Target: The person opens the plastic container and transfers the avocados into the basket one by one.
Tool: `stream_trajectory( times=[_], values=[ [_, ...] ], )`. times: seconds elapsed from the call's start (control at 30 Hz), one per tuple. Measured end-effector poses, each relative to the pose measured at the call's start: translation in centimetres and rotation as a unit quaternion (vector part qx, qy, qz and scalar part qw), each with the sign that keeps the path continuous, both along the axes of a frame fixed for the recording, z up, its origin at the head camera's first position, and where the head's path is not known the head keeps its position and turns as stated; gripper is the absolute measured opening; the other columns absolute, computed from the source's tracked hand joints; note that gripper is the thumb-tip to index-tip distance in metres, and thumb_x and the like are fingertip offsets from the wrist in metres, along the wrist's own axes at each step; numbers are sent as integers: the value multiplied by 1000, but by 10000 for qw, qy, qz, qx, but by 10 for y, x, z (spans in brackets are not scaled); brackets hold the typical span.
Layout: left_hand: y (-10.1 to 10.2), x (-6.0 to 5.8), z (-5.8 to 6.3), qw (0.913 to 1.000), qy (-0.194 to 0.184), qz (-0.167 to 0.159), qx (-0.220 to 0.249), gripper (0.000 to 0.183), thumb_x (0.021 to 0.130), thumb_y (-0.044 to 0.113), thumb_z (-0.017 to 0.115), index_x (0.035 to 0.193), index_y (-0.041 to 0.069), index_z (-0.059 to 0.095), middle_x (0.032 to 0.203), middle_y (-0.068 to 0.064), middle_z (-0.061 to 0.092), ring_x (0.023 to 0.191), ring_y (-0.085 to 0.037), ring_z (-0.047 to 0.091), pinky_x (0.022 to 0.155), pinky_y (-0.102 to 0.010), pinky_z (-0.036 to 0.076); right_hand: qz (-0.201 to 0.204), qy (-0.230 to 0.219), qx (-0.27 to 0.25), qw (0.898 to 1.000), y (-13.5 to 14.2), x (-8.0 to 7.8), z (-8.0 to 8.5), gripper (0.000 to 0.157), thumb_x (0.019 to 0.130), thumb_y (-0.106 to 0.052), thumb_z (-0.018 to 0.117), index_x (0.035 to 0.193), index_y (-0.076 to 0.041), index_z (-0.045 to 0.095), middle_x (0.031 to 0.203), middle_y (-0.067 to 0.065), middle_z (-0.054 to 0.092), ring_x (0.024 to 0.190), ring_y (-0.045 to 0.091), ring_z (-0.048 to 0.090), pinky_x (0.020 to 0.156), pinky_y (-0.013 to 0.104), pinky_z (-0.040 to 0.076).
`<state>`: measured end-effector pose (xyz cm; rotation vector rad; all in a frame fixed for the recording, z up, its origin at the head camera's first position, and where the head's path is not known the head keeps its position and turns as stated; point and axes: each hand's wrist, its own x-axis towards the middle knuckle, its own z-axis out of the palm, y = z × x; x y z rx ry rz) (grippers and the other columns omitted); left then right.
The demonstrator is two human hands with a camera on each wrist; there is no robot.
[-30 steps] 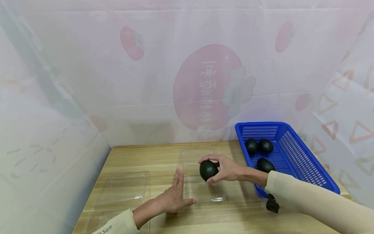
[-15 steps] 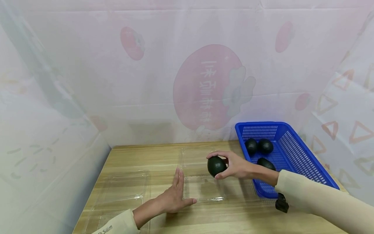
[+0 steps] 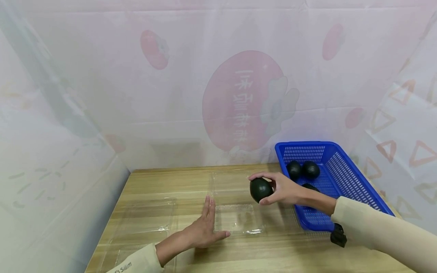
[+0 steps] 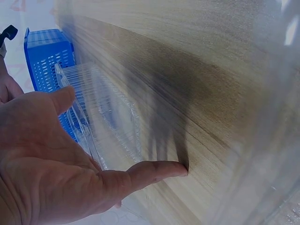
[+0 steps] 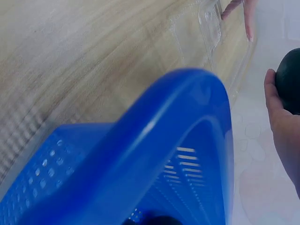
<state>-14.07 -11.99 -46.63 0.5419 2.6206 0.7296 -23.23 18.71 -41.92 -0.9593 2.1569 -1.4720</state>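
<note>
My right hand grips a dark green avocado, thumb on one side and fingers on the other. It is held above the table, between a clear plastic box and the blue basket; the right wrist view also shows this avocado at its edge. Beside the left side of the clear box is my left hand, fingers straight and thumb spread along its front. In the left wrist view the left hand holds nothing, and the clear box stands just beyond it.
The blue basket at the right holds two avocados at the back and another avocado partly hidden by my right arm. More clear plastic packaging lies at the left of the wooden table. A printed cloth hangs behind.
My right hand has carried the avocado rightward and slightly up, away from over the clear box toward the basket. The left hand has stayed in place.
</note>
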Motion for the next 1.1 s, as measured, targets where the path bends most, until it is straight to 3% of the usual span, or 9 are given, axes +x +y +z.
stream_trajectory(
  times=[0.17,0.33,0.57,1.1],
  values=[
    [0,0,1,10000,-1,15,-10,113,89,53,64,151,-11,-5,155,-31,-21,121,-51,50,94,-52,48,-150,35,81,9998,8,-1,3,66,78,-11,82,137,-18,53,143,18,47,104,26,65,81,38,57],
    [-1,0,1,10000,-24,31,-31,113,89,53,64,151,-12,-4,155,-31,-20,117,-50,53,91,-50,51,-266,100,117,9995,17,0,5,67,78,-12,82,138,-20,53,142,12,49,106,26,65,81,38,57],
    [-1,0,2,10000,-30,13,-87,113,89,54,64,151,-11,-4,155,-31,-20,117,-49,54,93,-51,49,-394,81,146,9991,32,1,5,68,78,-10,81,139,-19,52,143,17,46,107,27,63,83,37,56],
    [1,1,3,9999,-37,56,-86,114,89,56,64,152,-10,-5,156,-30,-19,112,-47,58,88,-48,53,-617,303,231,9974,64,2,10,67,78,-10,80,138,-17,52,137,14,49,101,27,64,78,38,57]
  ],
)
